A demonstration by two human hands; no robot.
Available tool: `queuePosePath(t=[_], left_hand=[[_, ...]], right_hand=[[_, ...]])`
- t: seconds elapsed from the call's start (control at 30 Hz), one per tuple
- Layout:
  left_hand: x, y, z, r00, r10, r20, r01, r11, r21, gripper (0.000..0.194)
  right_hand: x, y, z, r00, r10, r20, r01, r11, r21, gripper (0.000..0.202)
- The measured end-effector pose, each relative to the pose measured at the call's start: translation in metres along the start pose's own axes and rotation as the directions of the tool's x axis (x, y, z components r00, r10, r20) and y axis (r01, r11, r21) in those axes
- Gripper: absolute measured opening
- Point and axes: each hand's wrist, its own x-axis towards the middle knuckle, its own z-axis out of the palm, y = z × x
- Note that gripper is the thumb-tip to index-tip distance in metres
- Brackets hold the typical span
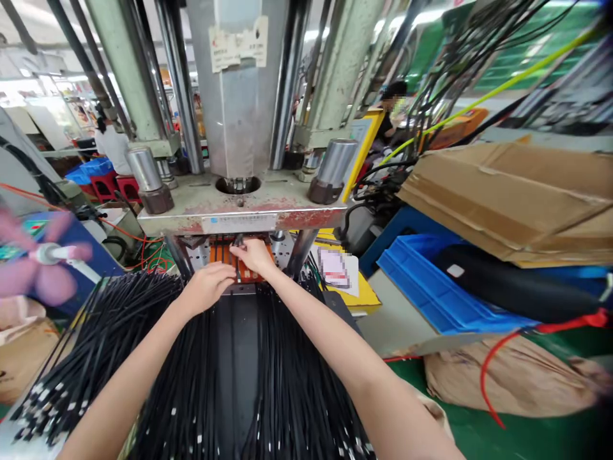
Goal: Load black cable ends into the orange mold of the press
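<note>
My right hand point(253, 257) reaches under the press plate, over an orange mould plate point(248, 272). Its thumb and fingers are pinched on the dark end of a black cable point(238, 241). Just left of it and nearer to me is my left hand point(207, 287), at the mould's front left corner. The fingers of that hand are bent and pressed together; whatever they hold is hidden. Several black cables lie side by side across the mould. Large bundles of black cables with silvery ends point(167, 377) spread over the bench on both sides of a dark middle strip point(237, 358).
Above my hands sits the heavy press plate point(239, 220) between steel posts. A pink fan point(48, 255) spins at the left. To the right are a blue crate point(431, 281), flattened cardboard point(517, 191) and a paper sheet point(338, 269). Other people sit farther back.
</note>
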Motion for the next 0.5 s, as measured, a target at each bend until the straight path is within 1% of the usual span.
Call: queuePosePath(t=[0.03, 0.07, 0.13, 0.2, 0.3, 0.37, 0.4, 0.5], left_hand=[[-0.008, -0.007, 0.008, 0.998, 0.049, 0.033, -0.050, 0.998, 0.034, 0.019], [-0.013, -0.012, 0.013, 0.996, 0.075, 0.040, -0.077, 0.995, 0.063, 0.023], [-0.018, -0.012, 0.018, 0.996, 0.060, 0.064, -0.068, 0.990, 0.127, 0.027], [-0.021, -0.005, 0.015, 0.988, 0.022, 0.151, -0.051, 0.981, 0.189, 0.032], [-0.023, 0.006, 0.003, 0.951, -0.015, 0.307, -0.063, 0.968, 0.242, 0.050], [-0.020, 0.007, -0.003, 0.928, -0.049, 0.369, -0.049, 0.966, 0.253, 0.056], [-0.015, 0.004, -0.005, 0.916, -0.077, 0.394, -0.031, 0.965, 0.260, 0.056], [0.009, -0.012, -0.004, 0.868, -0.187, 0.460, 0.050, 0.955, 0.294, 0.054]], right_hand=[[0.001, 0.000, 0.000, 1.000, -0.003, 0.009, 0.003, 1.000, -0.012, 0.017], [0.001, 0.000, -0.001, 1.000, -0.008, 0.016, 0.008, 1.000, -0.016, 0.016], [-0.002, 0.000, -0.003, 0.999, -0.017, 0.030, 0.017, 1.000, -0.016, 0.013], [-0.006, 0.000, -0.005, 0.998, -0.037, 0.043, 0.038, 0.999, -0.018, 0.012], [-0.010, 0.002, -0.007, 0.995, -0.082, 0.061, 0.085, 0.995, -0.050, 0.019], [-0.006, 0.003, -0.008, 0.994, -0.079, 0.075, 0.087, 0.991, -0.102, 0.024], [-0.002, 0.003, -0.008, 0.996, -0.057, 0.070, 0.067, 0.988, -0.142, 0.024], [0.006, 0.001, -0.009, 1.000, 0.026, 0.006, -0.023, 0.964, -0.264, 0.022]])
